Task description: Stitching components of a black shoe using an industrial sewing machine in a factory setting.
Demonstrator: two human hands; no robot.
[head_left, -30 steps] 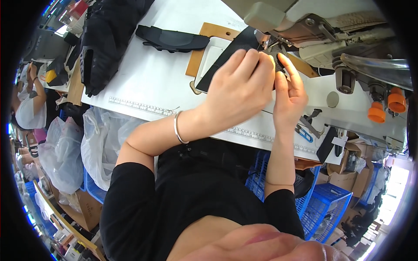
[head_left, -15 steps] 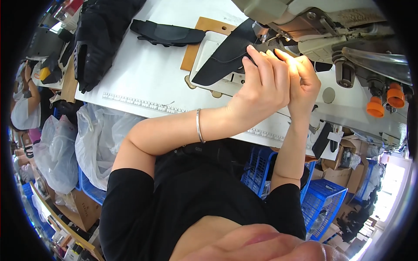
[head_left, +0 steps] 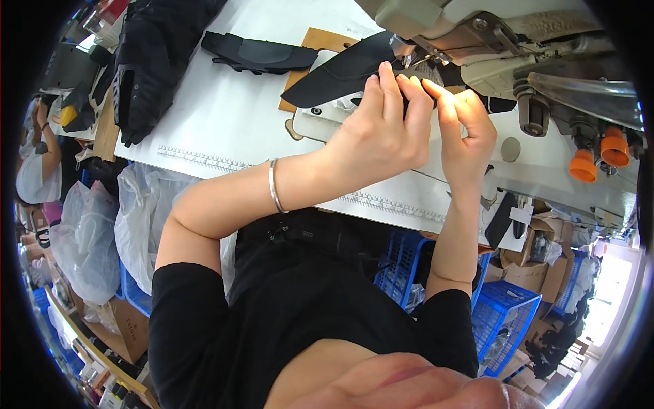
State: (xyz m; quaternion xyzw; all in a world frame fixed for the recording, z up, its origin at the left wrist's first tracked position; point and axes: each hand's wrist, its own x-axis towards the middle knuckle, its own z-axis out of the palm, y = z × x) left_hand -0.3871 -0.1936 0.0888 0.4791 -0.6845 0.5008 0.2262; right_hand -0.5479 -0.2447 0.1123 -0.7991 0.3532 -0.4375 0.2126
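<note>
Your left hand [head_left: 387, 129] is at the black piece [head_left: 340, 73] by the sewing machine [head_left: 470, 31], your right hand [head_left: 469, 133] close beside; whether either grip is clamped cannot be determined

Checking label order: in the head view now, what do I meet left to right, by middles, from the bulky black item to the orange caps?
Bulky black item → black strap-like piece → flat black panel → left hand → right hand → grey oval → orange caps.

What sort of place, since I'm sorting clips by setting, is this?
Probably a sewing workshop: there's a sewing machine, a black piece of material at it, and a ruler along the table.
</note>
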